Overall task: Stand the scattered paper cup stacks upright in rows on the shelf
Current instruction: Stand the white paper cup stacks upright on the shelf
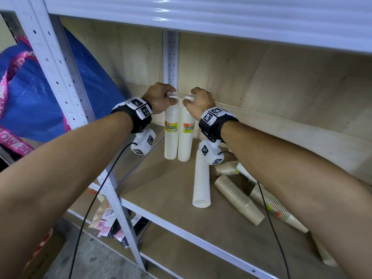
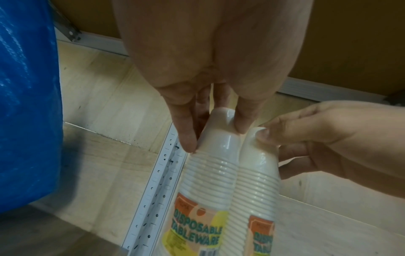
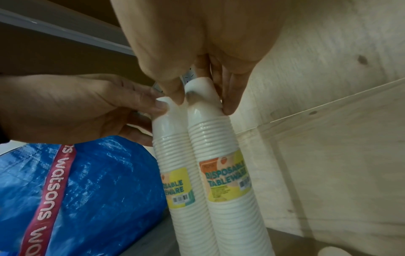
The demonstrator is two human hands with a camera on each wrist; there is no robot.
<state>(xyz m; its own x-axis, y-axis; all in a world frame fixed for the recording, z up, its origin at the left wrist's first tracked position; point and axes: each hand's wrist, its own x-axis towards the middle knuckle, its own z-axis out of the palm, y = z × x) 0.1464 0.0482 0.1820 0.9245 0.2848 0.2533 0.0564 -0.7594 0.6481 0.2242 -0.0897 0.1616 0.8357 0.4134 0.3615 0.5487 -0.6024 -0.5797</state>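
Two white wrapped cup stacks with yellow "Disposable Tableware" labels stand upright side by side, touching, at the back left of the wooden shelf (image 1: pixel 161 190). My left hand (image 1: pixel 161 98) pinches the top cup of the left stack (image 1: pixel 171 137) (image 2: pixel 210 173) (image 3: pixel 168 155). My right hand (image 1: pixel 198 101) pinches the top of the right stack (image 1: pixel 185 141) (image 2: pixel 258 181) (image 3: pixel 219 155). Another white stack (image 1: pixel 201 182) lies flat on the shelf. Several brown cup stacks (image 1: pixel 237 198) lie scattered to its right.
A white perforated upright post (image 1: pixel 170 57) stands just behind the two stacks. A blue woven bag (image 1: pixel 30 93) with a pink strap sits left of the shelf frame. The shelf above (image 1: pixel 201 15) hangs low overhead. Packets (image 1: pixel 108 220) lie below the shelf.
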